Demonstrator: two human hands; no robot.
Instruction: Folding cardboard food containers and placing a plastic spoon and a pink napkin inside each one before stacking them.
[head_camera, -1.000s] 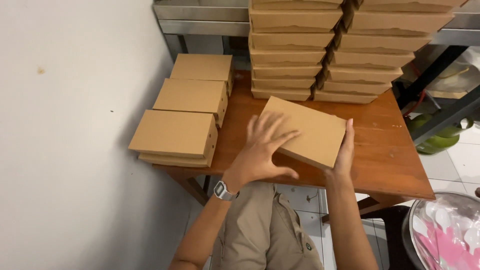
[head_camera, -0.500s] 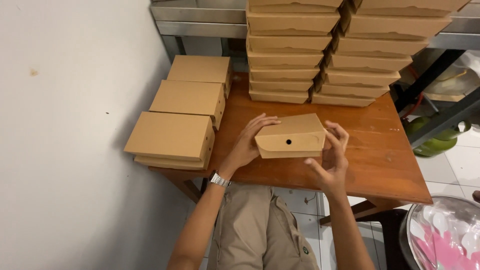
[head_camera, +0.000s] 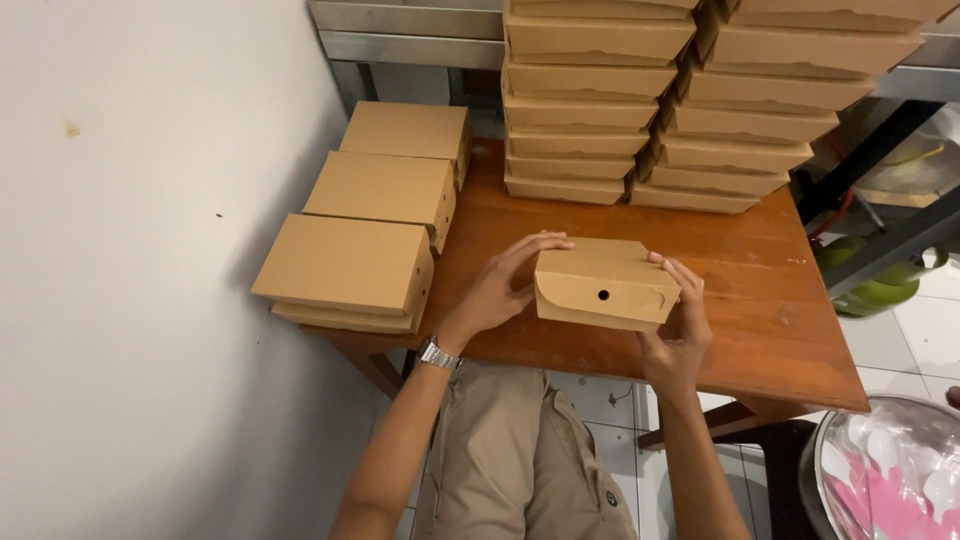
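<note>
Two hands (head_camera: 500, 290) grip one folded box (head_camera: 605, 285).

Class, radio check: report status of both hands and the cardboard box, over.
Left hand and right hand grip the folded cardboard box by its ends. Box closed, above the wooden table. Box stacks behind, nothing blocking.

Folded box (head_camera: 605, 285) on table (head_camera: 760, 300) front; three stacks (head_camera: 385, 190) left; tall stacks (head_camera: 690, 100) behind.
</note>
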